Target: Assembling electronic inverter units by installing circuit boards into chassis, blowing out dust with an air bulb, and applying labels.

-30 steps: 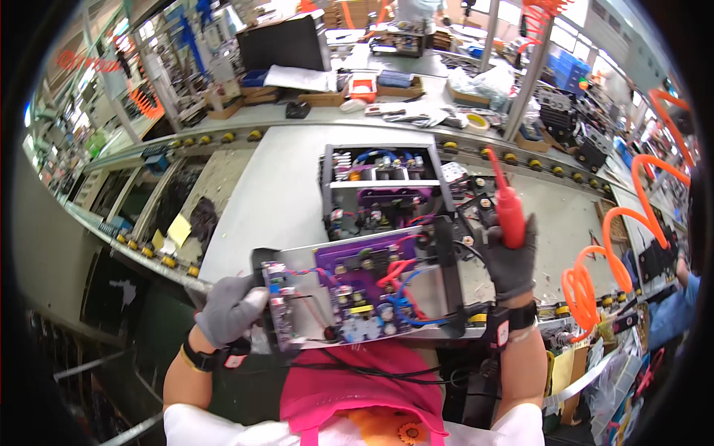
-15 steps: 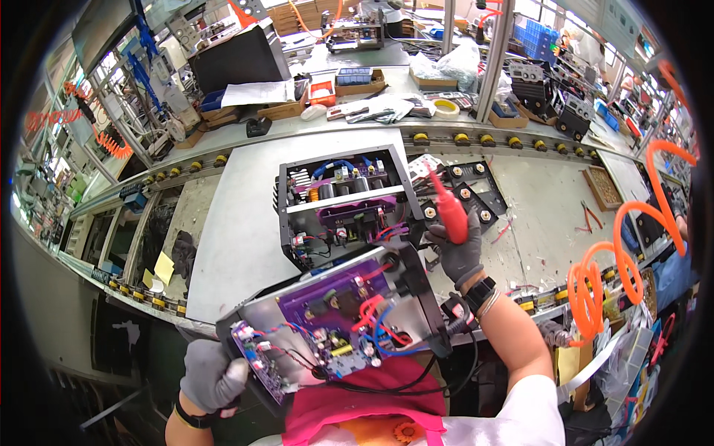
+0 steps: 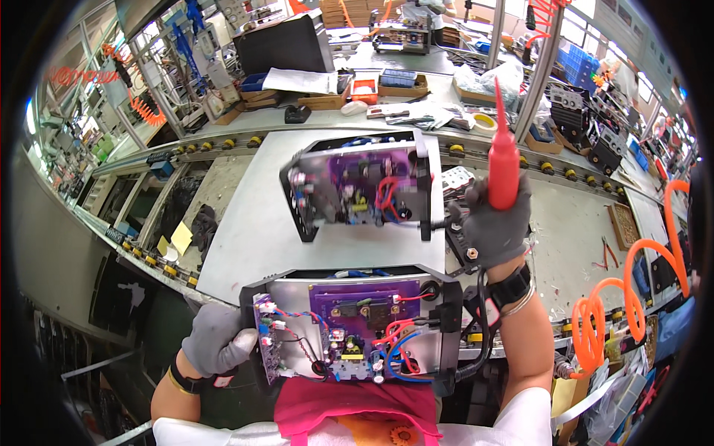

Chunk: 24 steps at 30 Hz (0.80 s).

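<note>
An open electronic unit (image 3: 297,282) with a black frame, purple circuit boards and red and blue wires rests at the bench's near edge, in front of my pink apron. My left hand (image 3: 212,338), gloved in grey, is closed on its left edge. My right hand (image 3: 494,230), also gloved, holds a red squeeze bottle (image 3: 503,175) with its long thin nozzle pointing up. Beside that hand a second similar unit (image 3: 361,182), blurred, stands tilted on the pale board with its boards facing me. A black cable (image 3: 482,312) hangs below my right wrist.
Black plates with hex nuts (image 3: 465,249) lie partly behind my right hand. Farther right are pliers (image 3: 610,253), a box of small parts (image 3: 623,223) and an orange coiled hose (image 3: 587,320). A roller track (image 3: 547,167) runs behind the pale board (image 3: 253,215).
The far unit has turned from lying open-side up to standing with its boards toward me. My right hand has risen with the bottle. The near unit has levelled out, its left edge still held.
</note>
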{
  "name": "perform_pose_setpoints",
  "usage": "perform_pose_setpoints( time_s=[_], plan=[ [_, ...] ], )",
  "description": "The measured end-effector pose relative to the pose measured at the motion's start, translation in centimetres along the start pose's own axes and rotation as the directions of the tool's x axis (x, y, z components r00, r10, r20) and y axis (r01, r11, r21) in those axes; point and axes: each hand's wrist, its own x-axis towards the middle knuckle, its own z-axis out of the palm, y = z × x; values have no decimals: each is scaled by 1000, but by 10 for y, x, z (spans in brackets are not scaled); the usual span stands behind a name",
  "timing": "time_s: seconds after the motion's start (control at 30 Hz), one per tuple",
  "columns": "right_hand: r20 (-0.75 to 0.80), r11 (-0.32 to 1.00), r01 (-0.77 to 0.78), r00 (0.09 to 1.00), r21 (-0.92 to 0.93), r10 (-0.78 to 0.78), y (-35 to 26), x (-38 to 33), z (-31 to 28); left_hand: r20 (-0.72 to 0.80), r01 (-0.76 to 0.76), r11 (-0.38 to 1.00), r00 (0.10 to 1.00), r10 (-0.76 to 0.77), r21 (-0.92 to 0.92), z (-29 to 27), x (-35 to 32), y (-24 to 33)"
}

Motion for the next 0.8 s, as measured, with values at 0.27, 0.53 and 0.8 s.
perform_pose_setpoints(
  time_s=[0.27,0.53,0.8],
  plan=[
    [240,952,202,960,-230,-146,-29,42,21,-136,257,961,954,-269,-98,6,34,-18],
    [301,773,550,831,-317,-468,-40,-67,-13,-320,111,904,912,-258,-413,45,7,-37],
    [656,496,842,498,-211,-567,22,-192,-49,-478,-109,977,878,8,-185,82,-18,-44]
  ],
)
